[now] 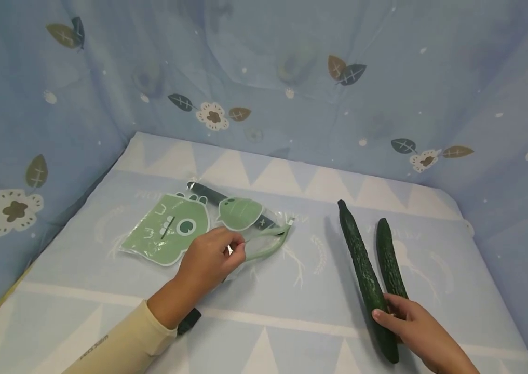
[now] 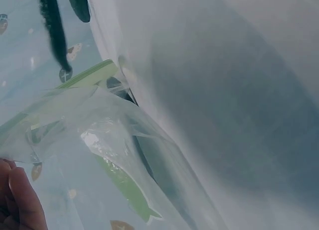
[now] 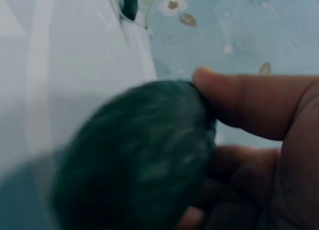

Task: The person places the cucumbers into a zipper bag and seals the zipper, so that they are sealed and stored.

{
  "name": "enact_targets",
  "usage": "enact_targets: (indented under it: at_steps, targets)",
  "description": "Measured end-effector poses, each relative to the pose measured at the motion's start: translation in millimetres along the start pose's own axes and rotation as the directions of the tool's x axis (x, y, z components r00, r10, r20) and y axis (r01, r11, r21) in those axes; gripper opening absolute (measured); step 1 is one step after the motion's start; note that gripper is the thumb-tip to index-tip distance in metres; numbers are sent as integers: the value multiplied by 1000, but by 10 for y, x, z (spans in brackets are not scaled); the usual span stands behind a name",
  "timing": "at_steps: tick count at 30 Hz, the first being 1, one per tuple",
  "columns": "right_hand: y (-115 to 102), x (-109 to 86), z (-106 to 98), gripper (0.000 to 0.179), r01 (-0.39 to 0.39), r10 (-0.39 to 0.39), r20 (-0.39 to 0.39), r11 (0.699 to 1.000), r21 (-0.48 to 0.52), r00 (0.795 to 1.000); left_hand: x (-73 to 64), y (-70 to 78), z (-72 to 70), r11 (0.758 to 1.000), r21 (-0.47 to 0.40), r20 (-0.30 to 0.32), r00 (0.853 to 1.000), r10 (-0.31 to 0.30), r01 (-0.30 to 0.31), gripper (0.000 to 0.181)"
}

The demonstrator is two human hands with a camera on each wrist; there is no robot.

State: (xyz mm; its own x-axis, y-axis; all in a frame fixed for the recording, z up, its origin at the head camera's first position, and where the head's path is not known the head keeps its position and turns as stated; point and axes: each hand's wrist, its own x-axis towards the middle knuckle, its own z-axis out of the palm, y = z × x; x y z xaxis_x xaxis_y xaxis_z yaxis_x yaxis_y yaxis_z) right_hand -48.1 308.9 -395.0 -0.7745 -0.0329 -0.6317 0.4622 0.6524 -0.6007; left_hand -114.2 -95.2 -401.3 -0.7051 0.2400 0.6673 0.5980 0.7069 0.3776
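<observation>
In the head view my left hand [image 1: 210, 257] pinches the near edge of a clear plastic zip bag [image 1: 270, 253] with green trim, its mouth spread partly apart. Green cartoon prints [image 1: 165, 228] cover the bag, and a long dark green thing [image 1: 210, 195] shows through the plastic. The left wrist view has the bag's clear film [image 2: 99, 120] close up. My right hand [image 1: 418, 330] grips a long, bumpy cucumber [image 1: 359, 259] near its lower end, thumb on top and far end raised over the table. Beyond that hand lies a second cucumber [image 1: 390, 259], its near end hidden.
A patterned cloth covers the table [image 1: 287, 301]. Blue fabric walls [image 1: 264, 62] with leaf and flower prints rise at the back and both sides. A black piece [image 1: 189, 322] shows beneath my left wrist, by the beige sleeve [image 1: 123, 343].
</observation>
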Motion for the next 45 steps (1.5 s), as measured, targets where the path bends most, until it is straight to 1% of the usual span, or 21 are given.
enact_targets:
  at_steps: [5,7,10,11,16,19,22,25,26,28,30,31,32,33,34,35,36,39,42,44,45]
  targets:
    - [76,-81,-89,81,105,-102,94,994,-34,990,-18,0,-3,1000,5,1,1000,-14,14,11]
    - [116,-90,-121,79,132,-125,134,991,-39,983,-17,0,-2,1000,6,0,1000,-18,18,10]
    - [162,-89,-167,76,145,-134,180,988,-51,974,-11,-1,0,1000,8,-7,1000,-19,19,10]
    - [183,-91,-185,75,158,-145,204,987,-45,968,-11,-2,1,1000,9,-10,1000,-19,19,10]
    - [267,-126,-225,73,204,-205,317,978,37,926,-22,-2,0,1000,8,-26,999,-22,22,10]
    - [311,-136,-214,73,212,-231,359,973,90,904,-25,6,-3,1000,5,-26,999,-25,25,10]
    - [368,-117,-224,70,249,-281,407,960,131,869,-19,14,-7,1000,4,-24,999,-30,30,11]
    - [450,-73,-242,67,294,-342,454,940,175,823,-16,17,-13,999,3,-18,999,-42,42,11]
    - [476,-46,-257,62,314,-360,481,933,177,799,-15,19,-16,999,2,-16,999,-47,47,12]
    - [507,-12,-259,59,340,-390,499,921,192,774,-14,20,-20,998,3,-12,998,-56,57,12]
    - [511,9,-251,56,372,-413,502,910,185,760,-13,23,-22,998,3,-9,998,-63,63,12]
    - [500,10,-242,55,388,-420,500,905,172,757,-14,25,-23,998,1,-9,998,-64,64,12]
    - [482,11,-232,54,401,-423,498,903,156,757,-15,26,-22,998,-3,-10,998,-66,66,12]
    - [456,-3,-215,57,411,-425,478,901,138,769,-16,27,-21,998,-5,-11,998,-68,68,12]
    - [427,-13,-208,58,418,-418,472,902,111,776,-16,29,-20,998,-8,-13,998,-67,67,12]
    - [391,-22,-199,58,416,-403,465,906,81,788,-16,31,-19,998,-10,-17,998,-66,66,13]
    - [343,-32,-191,59,404,-379,457,914,46,805,-16,32,-19,998,-12,-20,998,-65,65,13]
    - [197,-52,-170,61,357,-306,438,934,-35,845,-13,37,-17,998,-10,-29,998,-60,60,13]
    - [31,-45,-122,63,319,-250,396,940,-120,884,-9,44,-16,999,-14,-30,998,-52,51,12]
    - [-75,-33,-82,63,308,-234,356,937,-167,905,-4,50,-16,999,-19,-30,998,-46,46,11]
    - [-126,-22,-60,63,309,-235,338,934,-182,911,-3,53,-17,999,-22,-30,999,-43,42,11]
